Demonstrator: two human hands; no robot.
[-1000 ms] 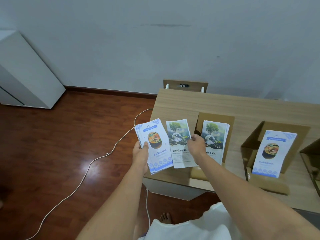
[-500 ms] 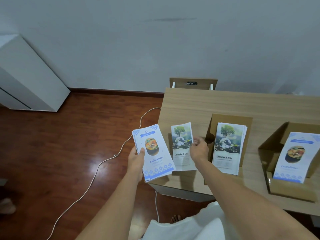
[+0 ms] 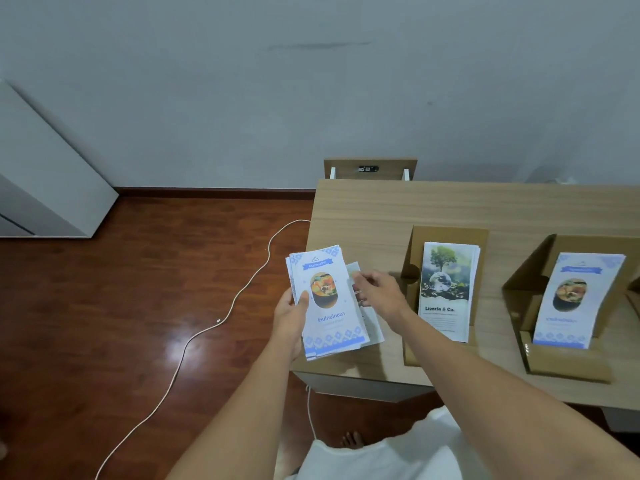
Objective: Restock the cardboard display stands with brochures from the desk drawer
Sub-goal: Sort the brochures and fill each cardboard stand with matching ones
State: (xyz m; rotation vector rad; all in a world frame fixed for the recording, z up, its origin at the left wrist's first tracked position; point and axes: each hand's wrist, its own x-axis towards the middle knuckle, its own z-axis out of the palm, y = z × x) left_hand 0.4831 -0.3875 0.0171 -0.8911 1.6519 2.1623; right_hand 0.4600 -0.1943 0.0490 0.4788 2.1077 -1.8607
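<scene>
My left hand (image 3: 289, 322) grips a stack of blue food brochures (image 3: 327, 306) over the desk's left corner. A single tree brochure (image 3: 373, 325) lies mostly hidden behind that stack, and my right hand (image 3: 377, 292) pinches its upper edge. To the right, one cardboard stand (image 3: 450, 234) holds several tree brochures (image 3: 448, 289). Further right, a second cardboard stand (image 3: 531, 268) holds a blue food brochure (image 3: 576, 299).
The wooden desk (image 3: 381, 209) stands against the wall, with an open drawer front (image 3: 370, 167) behind its far edge. A third stand's edge (image 3: 635, 296) shows at far right. A white cable (image 3: 221, 320) crosses the wood floor. A white cabinet (image 3: 45, 188) stands at left.
My right hand has slid the single tree brochure leftward, behind the blue stack in my left hand. The view has shifted left, so the stands sit further right.
</scene>
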